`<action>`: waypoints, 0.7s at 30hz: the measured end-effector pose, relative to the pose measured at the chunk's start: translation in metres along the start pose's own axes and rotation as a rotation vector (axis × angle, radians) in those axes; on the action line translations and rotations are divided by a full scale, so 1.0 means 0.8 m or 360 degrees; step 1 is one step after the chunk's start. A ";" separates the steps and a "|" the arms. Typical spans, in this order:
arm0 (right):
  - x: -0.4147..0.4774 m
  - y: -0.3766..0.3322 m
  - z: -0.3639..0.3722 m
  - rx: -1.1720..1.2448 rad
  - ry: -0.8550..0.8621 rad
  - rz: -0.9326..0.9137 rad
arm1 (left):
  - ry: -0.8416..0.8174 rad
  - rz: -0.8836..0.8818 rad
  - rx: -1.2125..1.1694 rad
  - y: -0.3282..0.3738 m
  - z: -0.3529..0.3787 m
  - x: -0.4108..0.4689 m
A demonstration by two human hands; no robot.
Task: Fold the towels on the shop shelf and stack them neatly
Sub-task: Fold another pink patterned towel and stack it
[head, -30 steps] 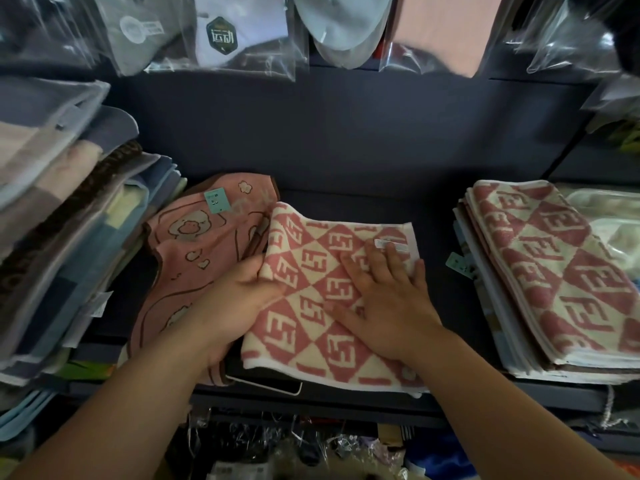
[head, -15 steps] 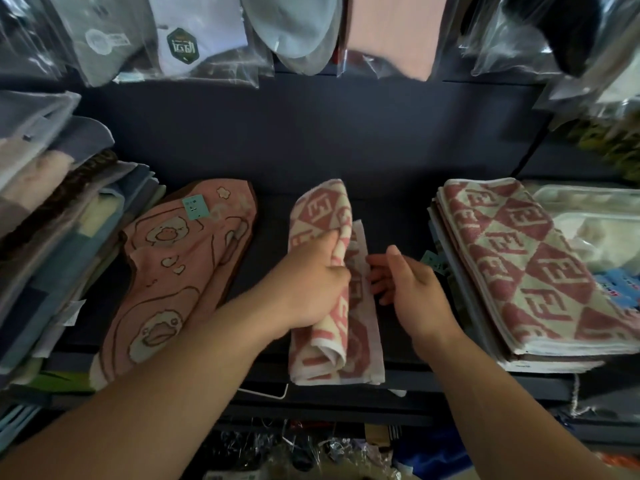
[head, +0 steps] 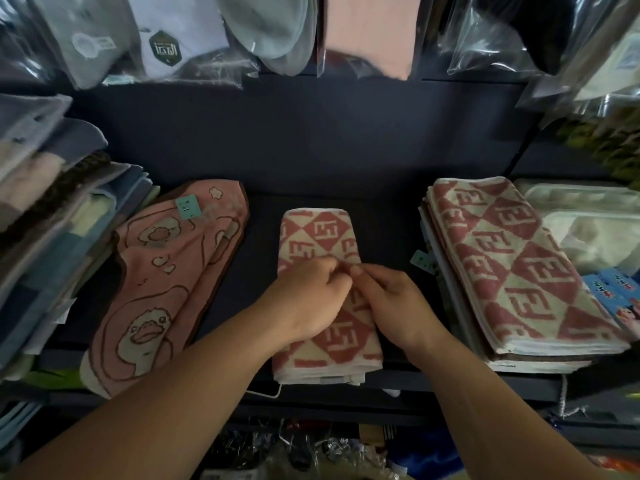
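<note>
A person is standing at a dark shop shelf (head: 311,161), and both bare forearms are reaching in from the bottom of the frame toward a folded red-and-cream diamond-patterned towel (head: 318,237) that is lying in the centre of the picture, long and narrow, its near end sitting at the shelf's front edge. The left hand (head: 304,306) is resting on the towel's middle with the fingers curled in, thumb and fingertips drawn together on the cloth; the right hand (head: 394,306) is meeting it from the right, fingers likewise bunched and touching the left hand's fingertips, so both are pinching at the same spot of fabric, though what exactly lies between the fingertips is too small to tell. To the left of centre, a pink duck-print towel (head: 162,292) is lying flat and slanting, with a small teal tag (head: 188,207) near its far end. At the right of the frame, a stack of folded towels (head: 512,271) topped by the same red-and-cream pattern is sitting well apart from the centre one. At the far left, a tall, leaning pile of mixed towels (head: 52,220) is filling the edge. Along the top, bagged goods (head: 180,39) in clear plastic are hanging over the shelf.
</note>
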State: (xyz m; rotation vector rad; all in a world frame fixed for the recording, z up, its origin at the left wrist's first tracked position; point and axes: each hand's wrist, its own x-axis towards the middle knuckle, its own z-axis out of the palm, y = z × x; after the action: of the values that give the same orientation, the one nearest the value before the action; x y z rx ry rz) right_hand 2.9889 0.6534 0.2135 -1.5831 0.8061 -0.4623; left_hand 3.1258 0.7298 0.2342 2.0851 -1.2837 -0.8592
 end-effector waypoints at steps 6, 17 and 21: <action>-0.024 -0.009 0.007 0.0122 -0.0160 -0.0029 | 0.0540 0.0274 0.0682 -0.027 -0.011 0.011; -0.029 0.006 0.009 -0.0410 -0.0526 0.0136 | -0.0113 0.0226 0.0962 -0.079 -0.019 0.043; -0.014 -0.007 0.005 -0.0831 -0.0156 -0.0213 | -0.0125 0.0343 0.0965 -0.085 -0.018 0.045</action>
State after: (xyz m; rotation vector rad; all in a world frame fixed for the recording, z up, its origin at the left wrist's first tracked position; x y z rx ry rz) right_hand 2.9859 0.6644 0.2202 -2.1351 0.7867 -0.2756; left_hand 3.1874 0.7261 0.1864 2.3006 -1.9564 -0.4950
